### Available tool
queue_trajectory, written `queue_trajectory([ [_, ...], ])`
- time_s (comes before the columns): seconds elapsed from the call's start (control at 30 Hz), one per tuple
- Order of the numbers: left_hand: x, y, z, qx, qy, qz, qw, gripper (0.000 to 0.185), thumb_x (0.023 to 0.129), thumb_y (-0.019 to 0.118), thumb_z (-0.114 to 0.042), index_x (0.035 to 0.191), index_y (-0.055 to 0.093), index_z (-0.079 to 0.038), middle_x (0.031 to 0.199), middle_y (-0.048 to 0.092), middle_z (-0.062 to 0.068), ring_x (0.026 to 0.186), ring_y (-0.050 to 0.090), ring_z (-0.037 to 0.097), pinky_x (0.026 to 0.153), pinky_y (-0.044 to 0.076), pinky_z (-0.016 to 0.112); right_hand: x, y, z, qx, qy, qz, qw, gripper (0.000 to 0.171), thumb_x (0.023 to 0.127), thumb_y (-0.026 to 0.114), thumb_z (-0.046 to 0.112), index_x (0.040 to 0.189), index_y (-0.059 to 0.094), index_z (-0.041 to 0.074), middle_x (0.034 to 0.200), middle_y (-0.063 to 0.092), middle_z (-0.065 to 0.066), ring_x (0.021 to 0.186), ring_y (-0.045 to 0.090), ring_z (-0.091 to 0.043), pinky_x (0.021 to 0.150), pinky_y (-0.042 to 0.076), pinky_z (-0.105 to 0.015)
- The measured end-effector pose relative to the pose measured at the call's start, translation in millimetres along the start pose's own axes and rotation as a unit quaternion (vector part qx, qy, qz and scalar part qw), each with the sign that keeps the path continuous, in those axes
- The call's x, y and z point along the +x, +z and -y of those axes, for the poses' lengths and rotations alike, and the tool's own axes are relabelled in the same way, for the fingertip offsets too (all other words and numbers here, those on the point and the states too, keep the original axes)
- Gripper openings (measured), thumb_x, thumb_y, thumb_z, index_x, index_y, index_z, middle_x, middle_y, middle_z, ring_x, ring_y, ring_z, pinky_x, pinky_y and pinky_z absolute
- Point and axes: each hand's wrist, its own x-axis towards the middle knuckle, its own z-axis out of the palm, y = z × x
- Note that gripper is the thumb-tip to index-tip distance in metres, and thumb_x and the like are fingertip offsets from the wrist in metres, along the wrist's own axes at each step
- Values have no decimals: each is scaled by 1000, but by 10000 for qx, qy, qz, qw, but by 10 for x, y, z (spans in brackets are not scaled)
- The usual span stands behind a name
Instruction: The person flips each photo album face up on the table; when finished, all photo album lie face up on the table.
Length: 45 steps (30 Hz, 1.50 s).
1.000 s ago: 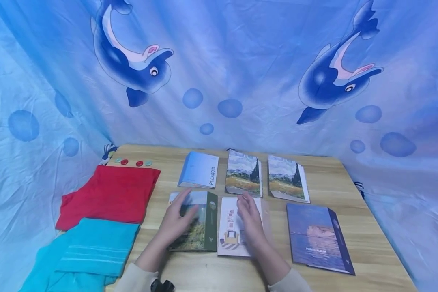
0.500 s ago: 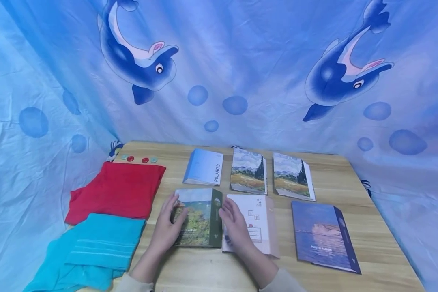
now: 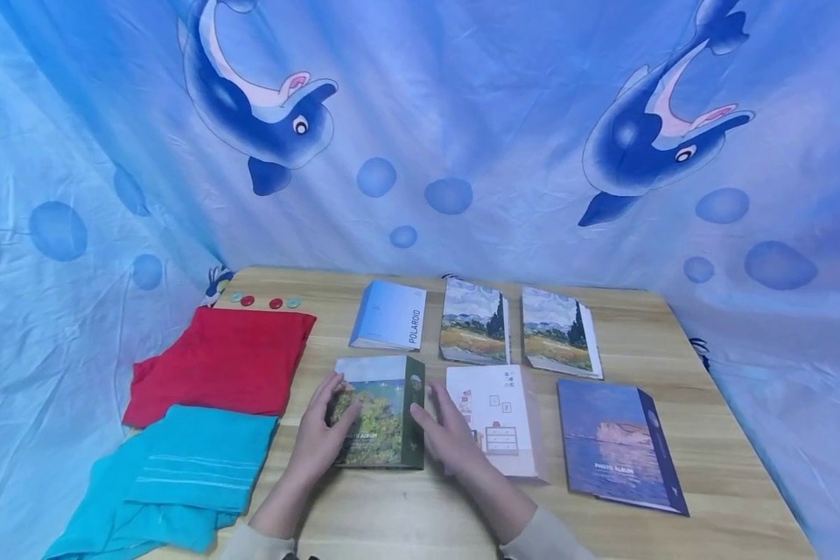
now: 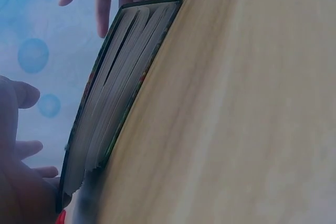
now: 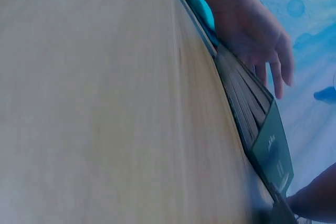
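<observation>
Six albums, two cloths, four discs. The green album, leftmost in the near row, lies spine right, long axis near-to-far; left hand and right hand, loosely spread, flank it.

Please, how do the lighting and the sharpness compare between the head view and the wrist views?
Head view: bright, POLAROID readable on the blue album; left wrist: dimmer, table grain smeared, green album page edges clearer; right wrist: also dim, right hand dark.
</observation>
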Motion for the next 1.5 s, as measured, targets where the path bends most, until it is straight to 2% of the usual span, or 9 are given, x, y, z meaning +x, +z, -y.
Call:
queue_trajectory([
  [0.33, 97, 78, -11, -800, 108, 53, 9967, 64, 101, 64, -22, 155, 35, -1, 158, 37, 21, 149, 28, 36, 123, 19, 49, 52, 56, 77, 1008, 349, 135, 9942, 65, 104, 56, 28, 159, 28, 5, 165, 20, -22, 150, 22, -41, 120, 22, -57],
  [0.57, 137, 213, -28, -92, 217, 379, 9990, 70, 101, 62, -35, 158, 33, -6, 165, 26, 16, 152, 19, 36, 123, 15, 53, 91, 61, 169, 1846, 748, -424, 9790, 55, 104, 55, 27, 151, 43, 3, 152, 43, -21, 134, 46, -38, 112, 37, -53],
  [0.7, 127, 307, -35, 321, 417, 673, 9963, 74, 104, 54, -44, 160, 27, -4, 168, 15, 18, 154, 10, 38, 122, 9, 59, 113, 50, 183, 1957, 521, -794, 9761, 44, 101, 57, 11, 143, 53, 1, 152, 44, -20, 130, 50, -36, 108, 45, -43],
  [0.83, 109, 396, -63, 486, 656, 821, 9933, 71, 108, 43, -43, 160, 21, 0, 168, 8, 22, 154, 3, 41, 121, 4, 63, 137, 36, 163, 2120, 429, -978, 9714, 51, 95, 62, -2, 144, 51, -2, 151, 45, -23, 132, 51, -37, 101, 52, -36],
  [1.07, 42, 474, -184, -256, 675, 1202, 9901, 69, 110, 34, -40, 162, 8, -3, 169, -3, 19, 154, -2, 39, 120, 5, 63, 134, -31, 199, 2354, 388, -880, 9671, 54, 97, 63, 5, 148, 46, -3, 142, 51, -23, 114, 64, -28, 89, 58, -35],
  [1.17, 23, 479, -270, -646, 1068, 1323, 9833, 68, 109, 34, -32, 162, 4, -3, 168, -4, 20, 153, 0, 41, 119, 6, 66, 129, -58, 256, 2289, 307, -781, 9698, 49, 99, 59, 9, 147, 50, 0, 140, 55, -21, 107, 66, -23, 88, 58, -38],
  [1.33, 44, 468, -487, -1009, 1857, 1494, 9659, 71, 106, 41, -22, 163, 1, -9, 169, -7, 18, 154, 0, 39, 116, 6, 70, 105, -75, 351, 2180, 221, -757, 9727, 47, 101, 57, 12, 148, 51, 6, 141, 56, -16, 115, 63, -26, 94, 56, -38],
  [1.4, 42, 458, -582, -1105, 1931, 1536, 9628, 72, 105, 42, -23, 164, 2, -11, 169, -8, 15, 154, -2, 37, 116, 5, 72, 84, -72, 388, 2109, 110, -823, 9740, 45, 103, 55, 13, 147, 52, 8, 142, 56, -14, 118, 62, -26, 95, 55, -36],
  [1.5, 7, 419, -713, -1154, 1779, 1472, 9661, 73, 103, 45, -25, 164, 7, -12, 170, -7, 11, 154, -3, 36, 115, 4, 72, 51, -58, 434, 1802, -231, -883, 9794, 41, 104, 54, 11, 144, 56, 8, 144, 56, -11, 121, 61, -27, 96, 55, -33],
])
